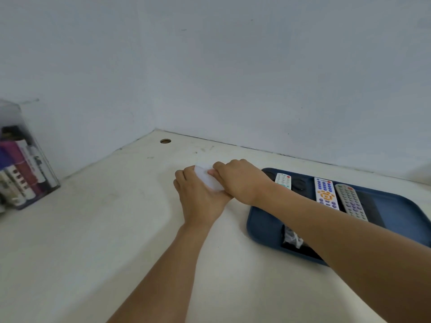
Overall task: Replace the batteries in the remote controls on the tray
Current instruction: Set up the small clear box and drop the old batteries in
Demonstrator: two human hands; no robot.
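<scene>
Both hands, left hand point(198, 194) and right hand point(238, 180), are clamping a white remote point(208, 180) against the desk point(93, 229), probably bracing it to work its back cover. At three o'clock, the blue tray point(261, 229) is keeping three more remotes point(325, 194) within reach.

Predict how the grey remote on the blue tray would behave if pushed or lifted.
The grey remote looks like a rigid plastic bar, so it likely stays stiff. It lies flat on the tray, so it should slide, not roll. Being slim, it is probably light.
</scene>
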